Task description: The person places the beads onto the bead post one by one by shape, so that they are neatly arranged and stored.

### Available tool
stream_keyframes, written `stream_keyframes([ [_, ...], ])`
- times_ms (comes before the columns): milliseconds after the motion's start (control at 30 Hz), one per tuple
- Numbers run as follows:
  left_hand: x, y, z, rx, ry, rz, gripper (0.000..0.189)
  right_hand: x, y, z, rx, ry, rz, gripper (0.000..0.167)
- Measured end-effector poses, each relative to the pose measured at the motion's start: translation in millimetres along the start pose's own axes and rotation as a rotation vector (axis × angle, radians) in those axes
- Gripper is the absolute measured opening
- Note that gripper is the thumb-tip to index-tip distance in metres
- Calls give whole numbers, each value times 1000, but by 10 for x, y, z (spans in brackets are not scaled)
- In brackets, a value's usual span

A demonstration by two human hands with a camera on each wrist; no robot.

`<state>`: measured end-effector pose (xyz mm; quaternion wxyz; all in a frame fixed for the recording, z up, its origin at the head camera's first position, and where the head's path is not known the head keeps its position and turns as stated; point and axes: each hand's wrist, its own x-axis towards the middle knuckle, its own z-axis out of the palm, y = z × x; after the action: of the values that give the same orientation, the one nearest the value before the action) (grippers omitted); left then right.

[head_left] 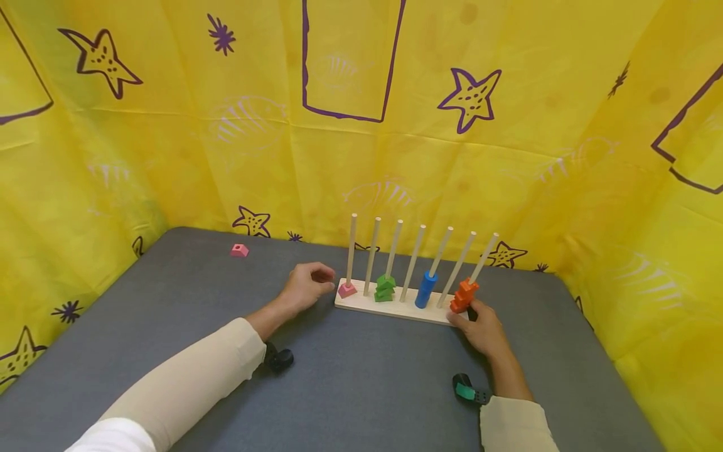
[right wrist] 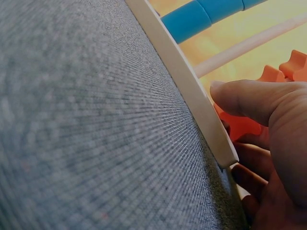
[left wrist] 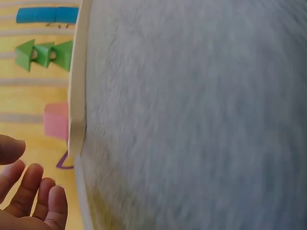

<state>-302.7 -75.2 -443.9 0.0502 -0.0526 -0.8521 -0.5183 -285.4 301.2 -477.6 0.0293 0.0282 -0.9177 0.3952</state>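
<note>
A wooden peg board [head_left: 407,314] with several upright pegs stands on the table. One pink block [head_left: 347,290] sits on its leftmost peg, stacked green blocks [head_left: 385,289] on the third, blue cylinders [head_left: 426,290] on the fifth and orange star-like blocks [head_left: 464,296] on the rightmost. My right hand [head_left: 484,329] grips the board's right end, thumb in front and fingers behind, beside the orange stack. Just off the left end, my left hand [head_left: 305,289] holds nothing. In the left wrist view its fingers [left wrist: 57,206] are loosely bent, apart from the pink block.
A loose pink block [head_left: 240,250] lies at the back left of the grey table [head_left: 361,389]. Behind the board hangs a yellow curtain [head_left: 373,157] with purple stars. Dark wrist devices [head_left: 470,390] show near both sleeves.
</note>
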Motion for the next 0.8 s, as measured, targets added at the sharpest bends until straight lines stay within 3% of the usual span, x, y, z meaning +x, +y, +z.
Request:
stream_keyframes([
  [333,48,-71,-382,-10,81,1,25,-4,-8,1,-6,-7,10,48],
  [600,109,-150,-690,-97,155,-25,27,0,-6,1,-3,-9,15,49],
  [800,158,-254,-891,-118,253,-58,26,-3,-13,-3,-1,-11,24,49],
])
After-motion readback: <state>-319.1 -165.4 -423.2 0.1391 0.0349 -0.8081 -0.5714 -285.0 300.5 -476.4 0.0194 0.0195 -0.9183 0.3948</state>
